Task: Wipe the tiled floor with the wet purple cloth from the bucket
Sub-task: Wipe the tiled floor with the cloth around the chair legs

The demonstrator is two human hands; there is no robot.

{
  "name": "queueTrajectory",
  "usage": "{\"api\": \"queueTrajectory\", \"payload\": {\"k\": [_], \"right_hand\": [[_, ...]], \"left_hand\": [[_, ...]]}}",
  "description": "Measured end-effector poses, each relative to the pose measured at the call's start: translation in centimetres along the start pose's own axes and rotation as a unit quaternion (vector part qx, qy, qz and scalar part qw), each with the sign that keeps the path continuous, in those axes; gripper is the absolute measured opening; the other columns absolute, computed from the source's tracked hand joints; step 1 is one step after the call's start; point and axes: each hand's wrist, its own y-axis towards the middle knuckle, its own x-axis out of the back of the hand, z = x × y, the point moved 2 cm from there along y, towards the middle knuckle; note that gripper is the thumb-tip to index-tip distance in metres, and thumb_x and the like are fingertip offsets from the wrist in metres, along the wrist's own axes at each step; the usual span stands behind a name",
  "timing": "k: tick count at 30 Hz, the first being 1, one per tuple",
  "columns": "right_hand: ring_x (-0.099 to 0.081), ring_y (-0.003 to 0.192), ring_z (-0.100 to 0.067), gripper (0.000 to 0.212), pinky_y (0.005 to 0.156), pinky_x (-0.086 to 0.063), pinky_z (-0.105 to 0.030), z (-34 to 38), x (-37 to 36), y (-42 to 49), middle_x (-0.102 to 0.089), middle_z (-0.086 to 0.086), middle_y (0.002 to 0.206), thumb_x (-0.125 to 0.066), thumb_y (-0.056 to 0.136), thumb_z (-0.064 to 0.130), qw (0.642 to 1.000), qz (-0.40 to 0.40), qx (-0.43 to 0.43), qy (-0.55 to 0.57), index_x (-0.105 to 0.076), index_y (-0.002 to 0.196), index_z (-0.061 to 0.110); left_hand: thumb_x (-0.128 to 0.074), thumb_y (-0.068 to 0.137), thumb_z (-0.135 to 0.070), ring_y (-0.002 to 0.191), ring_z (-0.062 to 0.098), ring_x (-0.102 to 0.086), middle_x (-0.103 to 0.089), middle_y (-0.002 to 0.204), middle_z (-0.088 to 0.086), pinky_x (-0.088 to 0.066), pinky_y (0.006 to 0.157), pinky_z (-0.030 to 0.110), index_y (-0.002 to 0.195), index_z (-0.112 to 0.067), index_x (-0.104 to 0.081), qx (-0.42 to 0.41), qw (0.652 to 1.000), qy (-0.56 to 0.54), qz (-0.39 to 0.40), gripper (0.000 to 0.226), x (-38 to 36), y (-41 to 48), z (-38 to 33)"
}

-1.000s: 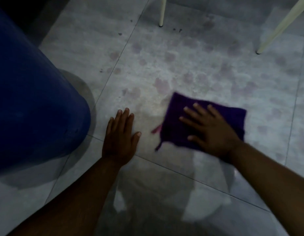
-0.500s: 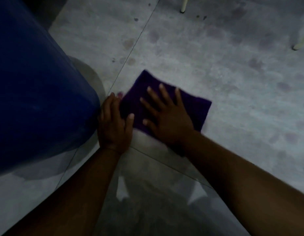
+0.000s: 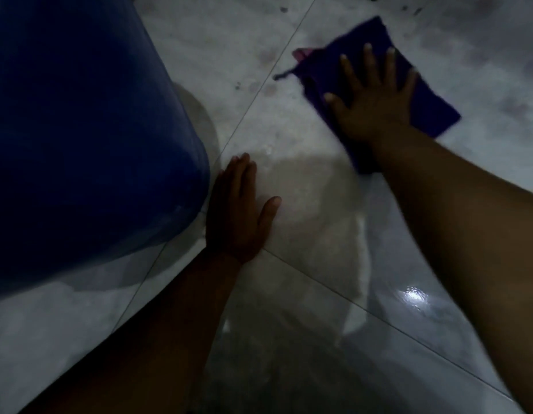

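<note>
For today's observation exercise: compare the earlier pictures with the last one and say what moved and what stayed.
The right hand has pushed the purple cloth away from the blue bucket, up and right over the tiles. Nothing was picked up or dropped. The left hand stays flat on the floor beside the bucket.

Home: tiled floor [image 3: 289, 180], blue barrel [image 3: 80, 130]

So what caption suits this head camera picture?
Right hand presses purple cloth onto tiled floor; left hand braces beside blue bucket.

A blue bucket [image 3: 80, 130] blocks the left; bare tiled floor [image 3: 334, 204] lies open between the arms.
</note>
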Motion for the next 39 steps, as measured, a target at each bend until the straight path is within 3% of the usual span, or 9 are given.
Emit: {"api": "queueTrajectory", "payload": {"k": [5,9,11,15,20,25,29,33,39], "right_hand": [[0.009,0.153,-0.037,0.073,0.116,0.004,-0.067,11.7,-1.9,-3.6,0.002,-0.003,0.168,-0.014,0.091,0.070,0.976,0.014,0.215,-0.026,-0.006,0.157,0.040],[0.003,0.154,-0.033,0.070,0.119,-0.003,-0.064,5.9,-2.9,-9.7,-0.004,0.001,0.168,-0.019,0.093,0.069,0.948,0.014,0.314,-0.051,-0.014,0.156,0.040],[-0.004,0.154,-0.033,0.070,0.118,-0.008,-0.064,-0.1,-2.6,-10.4,-0.010,0.001,0.167,-0.019,0.092,0.071,0.957,0.007,0.283,-0.064,-0.017,0.155,0.040],[-0.003,0.154,-0.034,0.075,0.119,-0.005,-0.063,-8.8,-0.4,-6.6,-0.008,-0.002,0.168,-0.014,0.089,0.073,0.996,0.015,0.085,-0.027,-0.014,0.156,0.038],[0.009,0.153,-0.036,0.073,0.120,0.006,-0.060,-2.7,1.4,3.8,0.005,-0.005,0.168,-0.015,0.094,0.068,1.000,-0.015,-0.013,0.007,-0.004,0.158,0.034],[0.004,0.153,-0.038,0.068,0.120,0.004,-0.059,9.4,-0.4,4.6,-0.004,-0.008,0.168,-0.018,0.097,0.062,0.976,-0.007,0.217,-0.010,-0.014,0.157,0.033],[-0.010,0.153,-0.034,0.062,0.122,-0.008,-0.056,6.2,-0.4,2.6,-0.019,-0.001,0.166,-0.025,0.096,0.058,0.929,0.007,0.369,-0.023,-0.032,0.153,0.034],[-0.001,0.154,-0.031,0.066,0.122,-0.001,-0.052,1.5,1.5,7.6,-0.008,0.001,0.167,-0.022,0.096,0.064,0.953,0.008,0.299,-0.041,-0.018,0.156,0.037],[0.011,0.152,-0.038,0.074,0.121,0.008,-0.056,5.2,4.2,19.9,0.008,-0.009,0.167,-0.013,0.096,0.066,0.997,0.007,0.076,-0.006,0.000,0.159,0.028]], "left_hand": [[-0.021,0.095,-0.061,0.150,0.027,-0.023,-0.026,0.161,0.013,-0.027,0.119,0.050,0.151,-0.006,-0.031,0.006,0.996,-0.070,-0.060,0.079,0.2,0.8,0.0],[-0.033,0.094,-0.056,0.150,0.027,-0.021,-0.024,0.162,0.013,-0.028,0.119,0.049,0.151,-0.006,-0.030,-0.006,0.993,-0.097,-0.065,0.076,0.3,2.7,-0.6],[-0.035,0.094,-0.054,0.150,0.028,-0.022,-0.025,0.162,0.014,-0.029,0.119,0.046,0.151,-0.006,-0.031,-0.014,0.994,-0.094,-0.060,0.074,0.1,4.2,-1.5],[-0.032,0.095,-0.053,0.152,0.028,-0.017,-0.022,0.163,0.013,-0.023,0.122,0.049,0.152,-0.007,-0.027,0.011,0.998,-0.054,-0.025,0.074,-1.1,6.0,-3.7],[-0.034,0.096,-0.054,0.152,0.028,-0.016,-0.023,0.163,0.013,-0.013,0.125,0.046,0.153,-0.007,-0.025,0.008,0.999,0.036,-0.009,0.075,-2.3,5.7,-4.2],[-0.041,0.094,-0.055,0.150,0.033,-0.024,-0.026,0.160,0.020,-0.020,0.122,0.050,0.151,0.000,-0.029,0.035,0.997,0.038,-0.053,0.080,-2.4,5.5,-4.1],[-0.035,0.092,-0.061,0.153,0.029,-0.013,-0.014,0.165,0.014,-0.016,0.122,0.052,0.155,-0.007,-0.018,0.040,0.998,0.055,0.004,0.085,-2.3,6.3,-4.3],[-0.028,0.092,-0.067,0.154,0.029,0.001,0.000,0.166,0.013,-0.009,0.123,0.054,0.157,-0.010,-0.009,0.034,0.993,0.090,0.064,0.088,-2.3,6.6,-4.6],[-0.015,0.091,-0.071,0.153,0.032,0.002,0.005,0.166,0.013,-0.010,0.122,0.056,0.156,-0.011,-0.003,0.047,0.987,0.114,0.098,0.090,-2.3,7.1,-4.6]]}}
